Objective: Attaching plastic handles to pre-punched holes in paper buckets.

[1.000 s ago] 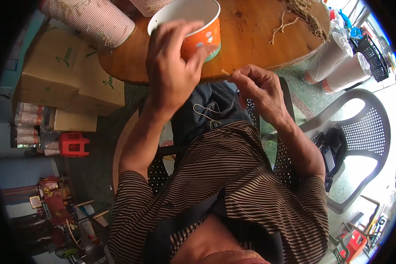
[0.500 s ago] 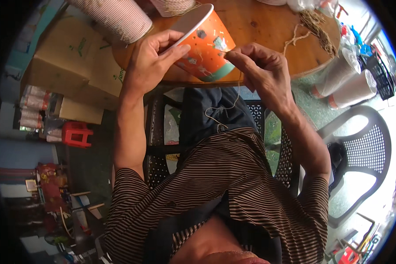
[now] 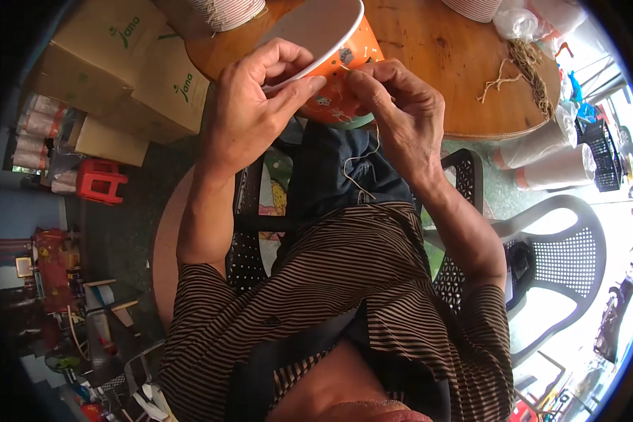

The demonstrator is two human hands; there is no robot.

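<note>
My left hand point(image 3: 250, 116) grips the white rim of an orange paper bucket point(image 3: 365, 46), fingers inside the mouth and thumb on the outer wall. The bucket is tilted above my lap at the table edge, its grey inside partly showing. It has small printed figures and a green band at its base. Beside the left thumb, my right hand point(image 3: 402, 105) pinches a thin pale string point(image 3: 345, 167) against the bucket's side. A short end of the string pokes up at the fingertips, and the loose tail hangs down onto my dark trousers. Right fingers partly hide the bucket's lower wall.
On the wooden table point(image 3: 436, 63) stand a stack of striped paper cups point(image 3: 226, 13) and another stack point(image 3: 472, 7); a bundle of twine point(image 3: 531, 77) lies at right. Cardboard boxes point(image 3: 91, 112) and a red stool point(image 3: 100, 181) are left, wrapped cup stacks point(image 3: 559, 167) and a dark chair point(image 3: 566, 260) right.
My right hand has moved along the bucket's side toward the rim and my left thumb, with the string pinched. The bucket has turned slightly, and the whole view has shifted.
</note>
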